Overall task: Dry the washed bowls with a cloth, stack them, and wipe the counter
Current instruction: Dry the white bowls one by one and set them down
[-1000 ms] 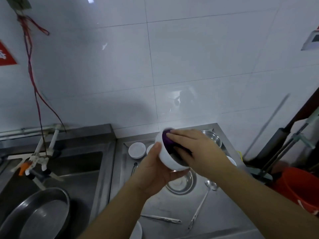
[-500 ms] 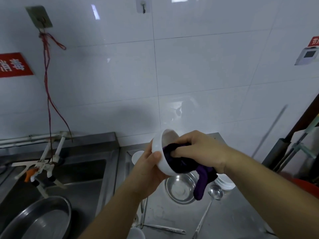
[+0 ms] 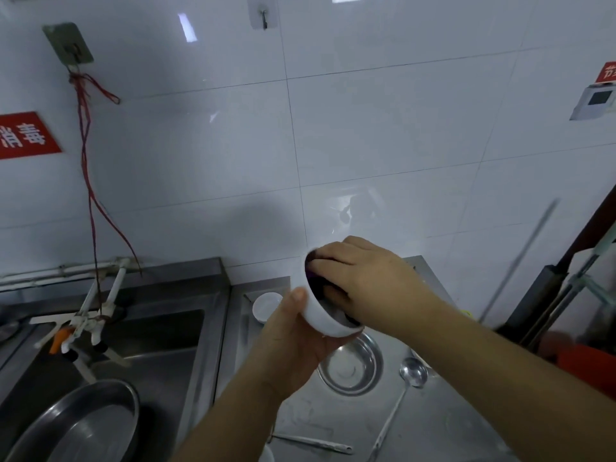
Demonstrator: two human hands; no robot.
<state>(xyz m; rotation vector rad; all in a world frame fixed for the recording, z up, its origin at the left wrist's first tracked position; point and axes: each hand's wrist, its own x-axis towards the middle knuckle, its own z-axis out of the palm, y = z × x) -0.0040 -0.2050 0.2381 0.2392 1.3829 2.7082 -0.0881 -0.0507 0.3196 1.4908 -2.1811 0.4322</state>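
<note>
While gripped, bowl (image 3: 320, 316) (cloth (image 3: 316, 285) inside)

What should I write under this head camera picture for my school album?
Left hand holds a white bowl while the right hand presses a purple cloth inside it.

Bare forearms and hands (image 3: 360, 281), no sleeves

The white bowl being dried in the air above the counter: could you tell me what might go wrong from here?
1. The left hand holds the white bowl tilted in the air; if the right hand pushes the purple cloth hard, the bowl might slip and drop.
2. The steel dish and the ladle lie under it, so a fall could strike them and chip the bowl.
</note>
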